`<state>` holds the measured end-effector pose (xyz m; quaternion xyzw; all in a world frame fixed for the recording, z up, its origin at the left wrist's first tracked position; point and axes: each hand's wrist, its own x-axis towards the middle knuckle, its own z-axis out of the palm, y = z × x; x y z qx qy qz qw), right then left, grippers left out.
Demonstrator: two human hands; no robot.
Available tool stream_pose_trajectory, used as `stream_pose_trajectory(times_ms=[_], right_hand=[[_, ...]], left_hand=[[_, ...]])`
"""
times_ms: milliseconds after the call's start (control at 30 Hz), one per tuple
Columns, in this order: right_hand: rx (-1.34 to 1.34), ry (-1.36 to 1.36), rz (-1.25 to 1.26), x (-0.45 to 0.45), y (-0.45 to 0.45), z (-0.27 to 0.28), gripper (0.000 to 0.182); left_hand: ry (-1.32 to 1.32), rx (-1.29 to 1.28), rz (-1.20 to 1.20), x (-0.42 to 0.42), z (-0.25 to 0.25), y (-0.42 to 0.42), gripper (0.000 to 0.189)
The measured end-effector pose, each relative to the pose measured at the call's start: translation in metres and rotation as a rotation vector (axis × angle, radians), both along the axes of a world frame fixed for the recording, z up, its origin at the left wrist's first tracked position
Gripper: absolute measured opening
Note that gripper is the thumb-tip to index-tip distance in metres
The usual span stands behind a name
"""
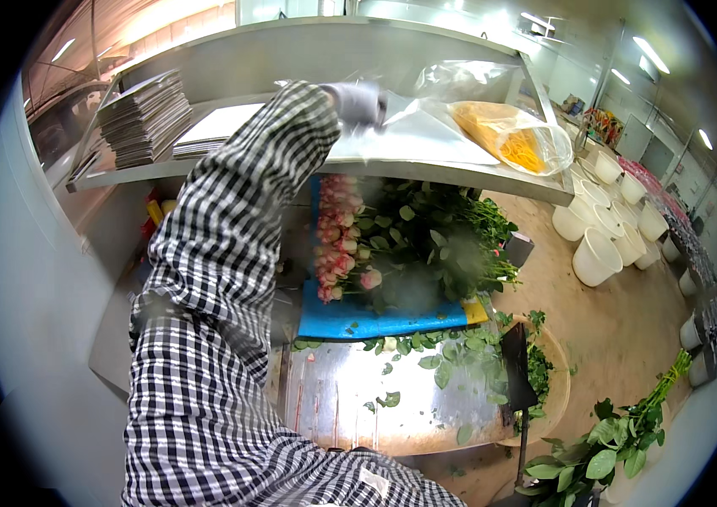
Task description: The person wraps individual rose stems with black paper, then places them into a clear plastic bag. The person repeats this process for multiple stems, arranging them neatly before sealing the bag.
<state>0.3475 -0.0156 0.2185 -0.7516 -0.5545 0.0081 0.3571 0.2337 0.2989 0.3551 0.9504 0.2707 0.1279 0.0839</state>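
My left hand [358, 104], in a pale grey glove, reaches over the metal shelf and is blurred. It is at the left part of a stack of clear plastic sheets [415, 139]; whether its fingers grip a sheet I cannot tell. My right hand is out of view. Below the shelf, pink and cream roses [336, 247] lie with their heads to the left and leafy stems [422, 241] to the right, on a blue mat [358, 323]. Loose leaves [441, 361] are scattered over the metal worktop [346, 386] nearer to me.
The shelf's metal edge [409, 170] crosses above the roses. On it stand stacked cardboard sheets [143, 120] and a bag of orange rubber bands [517, 142]. A leaf-filled tub [561, 380], a dark upright blade-like part [517, 367], white buckets [596, 256] and bundled stems [618, 437] are right.
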Motion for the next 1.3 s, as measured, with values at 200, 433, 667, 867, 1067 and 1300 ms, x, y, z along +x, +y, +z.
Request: stream_pose_trajectory(times_ms=[200,433,667,867,1067,1300], right_hand=[[0.020,0.055,0.006,-0.002,-0.016,-0.005,0.057],[0.081,0.214,0.004,0.021,-0.121,-0.025,0.058],[-0.044,0.535,-0.158,0.078,-0.330,-0.095,0.060],[-0.354,0.651,-0.274,0.133,-0.511,-0.170,0.062],[-0.634,0.223,-0.101,0.124,-0.553,-0.209,0.058],[-0.944,-0.148,-0.090,0.116,-0.464,-0.252,0.075]], left_hand=[[-0.465,-0.205,0.133,-0.003,-0.014,0.050,0.023],[-0.770,-0.003,-0.130,-0.073,-0.023,-0.172,0.021],[-0.212,-0.301,-0.189,-0.043,-0.201,-0.352,0.023],[-0.087,-1.188,0.381,0.050,-0.487,-0.414,0.030],[-0.235,-1.125,0.331,0.047,-0.569,-0.415,0.026],[-0.301,-0.751,0.297,0.051,-0.481,-0.441,0.020]])
